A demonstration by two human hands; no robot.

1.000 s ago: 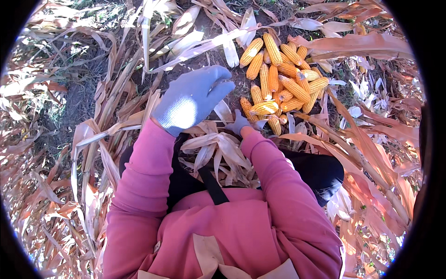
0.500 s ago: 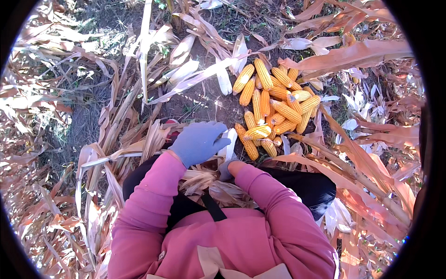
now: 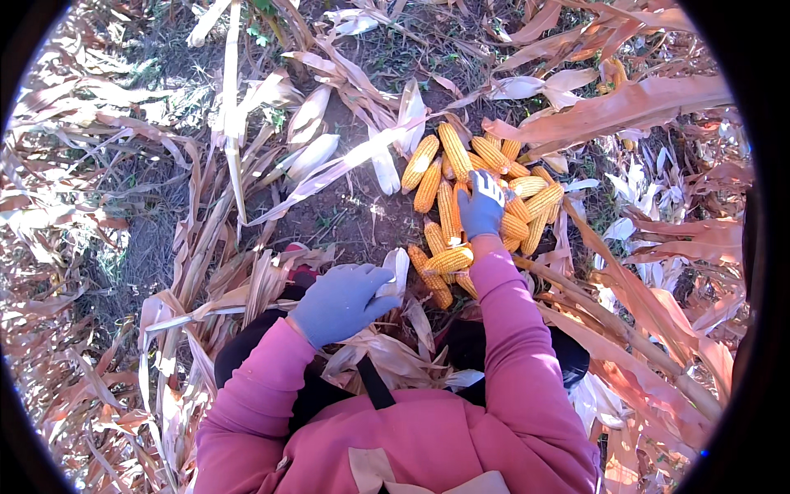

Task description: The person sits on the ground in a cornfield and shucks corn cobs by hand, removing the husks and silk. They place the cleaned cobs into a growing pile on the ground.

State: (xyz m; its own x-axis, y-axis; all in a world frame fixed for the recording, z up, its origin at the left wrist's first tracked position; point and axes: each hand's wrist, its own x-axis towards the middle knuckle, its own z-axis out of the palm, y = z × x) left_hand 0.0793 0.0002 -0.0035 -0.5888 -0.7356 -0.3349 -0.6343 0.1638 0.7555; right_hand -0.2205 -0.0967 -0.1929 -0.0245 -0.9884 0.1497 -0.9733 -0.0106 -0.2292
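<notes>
My left hand [image 3: 339, 303], in a grey-blue glove, is closed round an ear of corn in its pale husk [image 3: 395, 273], above my lap. Its fingers partly hide the ear's lower end. Reaching forward, my gloved right hand [image 3: 482, 207] is on the pile of yellow corn cobs [image 3: 451, 260], its fingers curled round a cob that they mostly cover. Husked cobs lie at several angles beneath and around that hand.
Loose dry husks [image 3: 383, 356] lie in my lap between dark trouser legs. Pale husked ears [image 3: 314, 156] rest on the soil ahead, left of the pile. Long dry stalks and leaves [image 3: 625, 103] spread at both sides.
My right hand has moved from beside my lap, forward and right, onto the cob pile. My left hand keeps the pale ear, slightly lower in the picture.
</notes>
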